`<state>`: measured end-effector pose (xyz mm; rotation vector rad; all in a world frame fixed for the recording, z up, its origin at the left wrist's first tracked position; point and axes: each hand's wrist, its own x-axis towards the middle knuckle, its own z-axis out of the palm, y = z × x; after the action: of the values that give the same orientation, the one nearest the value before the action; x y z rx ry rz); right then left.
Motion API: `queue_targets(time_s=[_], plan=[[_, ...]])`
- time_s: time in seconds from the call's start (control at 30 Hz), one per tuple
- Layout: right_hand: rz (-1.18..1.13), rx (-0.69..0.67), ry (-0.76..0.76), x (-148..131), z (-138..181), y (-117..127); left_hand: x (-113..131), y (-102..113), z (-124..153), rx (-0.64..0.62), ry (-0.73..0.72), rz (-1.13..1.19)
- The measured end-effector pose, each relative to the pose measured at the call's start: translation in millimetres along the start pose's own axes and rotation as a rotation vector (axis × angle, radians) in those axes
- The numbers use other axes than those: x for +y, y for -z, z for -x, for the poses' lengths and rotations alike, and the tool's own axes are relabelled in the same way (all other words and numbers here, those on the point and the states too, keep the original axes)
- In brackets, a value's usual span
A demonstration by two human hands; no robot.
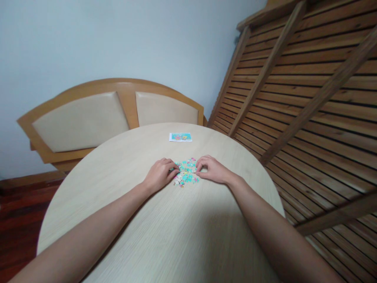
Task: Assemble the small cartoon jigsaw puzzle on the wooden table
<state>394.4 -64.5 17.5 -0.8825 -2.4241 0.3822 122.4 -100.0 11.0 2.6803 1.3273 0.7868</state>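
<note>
A loose pile of small jigsaw puzzle pieces [187, 178], mostly turquoise with white, pink and yellow ones, lies on the round table between my hands. My left hand [161, 173] rests at the pile's left side, fingers curled towards the thumb; whatever is between its fingertips is too small to make out. From the right, my right hand [212, 169] pinches at the pile's edge, with a pale puzzle piece at the thumb and fingertips. Behind the pile lies a small picture card [180, 137] showing cartoon figures on a turquoise ground.
The round light-wood table [165, 236] fills the foreground. Against the wall beyond it stands a wooden headboard [125, 94] with cream padded panels. A large slatted wooden frame [294, 86] leans along the right side. Dark red wood floor [23, 220] shows at the left.
</note>
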Motion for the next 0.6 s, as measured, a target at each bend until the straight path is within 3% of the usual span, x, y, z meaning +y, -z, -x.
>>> queue_targets(time_s=[0.23,0.6], plan=[[0.013,-0.026,0.000,-8,0,0,4,-1,2,-0.069,-0.148,0.059],[0.065,-0.064,0.056,-31,-6,-15,6,-1,-1,-0.101,-0.170,0.056]])
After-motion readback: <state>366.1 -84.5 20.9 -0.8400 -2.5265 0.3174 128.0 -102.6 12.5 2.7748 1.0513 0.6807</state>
